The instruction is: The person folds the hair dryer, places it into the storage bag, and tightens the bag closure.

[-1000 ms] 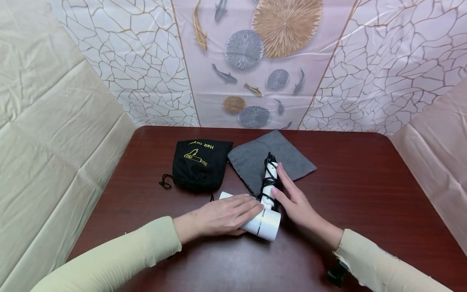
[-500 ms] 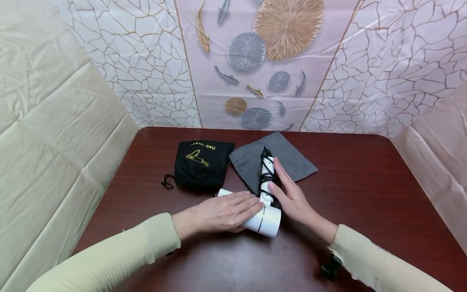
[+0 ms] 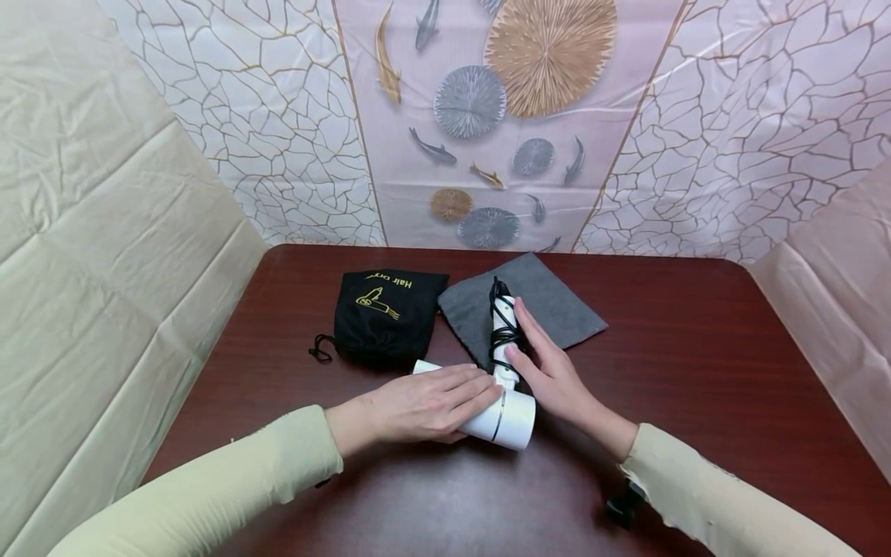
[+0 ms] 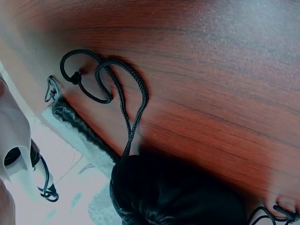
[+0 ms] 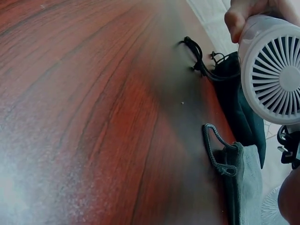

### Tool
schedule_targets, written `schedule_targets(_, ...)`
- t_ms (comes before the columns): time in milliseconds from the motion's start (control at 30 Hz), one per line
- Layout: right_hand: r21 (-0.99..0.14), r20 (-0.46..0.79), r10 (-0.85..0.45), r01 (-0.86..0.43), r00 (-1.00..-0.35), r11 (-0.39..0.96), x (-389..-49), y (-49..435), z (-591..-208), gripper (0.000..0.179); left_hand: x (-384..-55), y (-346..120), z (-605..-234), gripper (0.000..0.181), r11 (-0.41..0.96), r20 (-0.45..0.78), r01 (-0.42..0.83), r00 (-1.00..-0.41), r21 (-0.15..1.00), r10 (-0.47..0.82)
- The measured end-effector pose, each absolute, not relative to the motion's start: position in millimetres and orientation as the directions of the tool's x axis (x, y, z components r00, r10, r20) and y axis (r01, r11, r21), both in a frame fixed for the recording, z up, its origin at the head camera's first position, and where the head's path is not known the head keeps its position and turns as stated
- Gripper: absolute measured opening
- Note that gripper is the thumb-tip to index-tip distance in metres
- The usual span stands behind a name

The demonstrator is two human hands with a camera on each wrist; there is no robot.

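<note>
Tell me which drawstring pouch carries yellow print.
The black pouch, left of the gray pouch: it alone shows yellow lettering and a drawing; the gray one looks plain.

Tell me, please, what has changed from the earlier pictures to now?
The handle of the hair dryer swung toward the person's left, and the right hand moved with it. The left hand stayed on the barrel; the black bag and the gray pouch stayed in place.

The left hand is back-up, fingers bent and close together, their tips near the right thumb. The right hand extends its forefinger beyond its thumb. Sleeved forearms slant behind both hands' fingers.
</note>
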State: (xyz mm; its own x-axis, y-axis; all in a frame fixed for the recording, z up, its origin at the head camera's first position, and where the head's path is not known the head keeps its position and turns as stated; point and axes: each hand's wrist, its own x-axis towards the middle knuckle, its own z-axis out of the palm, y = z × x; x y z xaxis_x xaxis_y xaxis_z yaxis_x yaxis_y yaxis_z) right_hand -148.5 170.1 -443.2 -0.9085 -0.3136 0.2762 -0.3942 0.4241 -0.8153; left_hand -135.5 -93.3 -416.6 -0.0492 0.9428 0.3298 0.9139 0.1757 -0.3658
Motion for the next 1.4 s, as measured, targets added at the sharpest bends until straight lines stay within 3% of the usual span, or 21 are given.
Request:
schedule_targets(900, -0.819, 0.319, -0.373, -0.452, -0.871, 0.354, -156.8, 163.0, -436.1, 0.068, -136.4, -98.2, -411.7, 0.069, 0.164, 0.342, 0.879, -0.002, -0.448, 0.94)
schedule_targets(1133, -0.895, 0.253, -0.379, -0.364, -0.89, 0.256, -161.0, 164.5, -438.7, 0.075, -136.6, -97.0, -415.3, 0.071, 0.168, 0.364, 0.892, -0.004, -0.42, 0.932)
schedule_targets(1400, -0.885, 0.183, -0.339, -0.304, -0.923, 0.351, -161.6, 166.2, -433.8, 0.077, -131.6, -90.6, -419.0, 0.064, 0.121, 0.344, 0.878, 0.053, -0.464, 0.937)
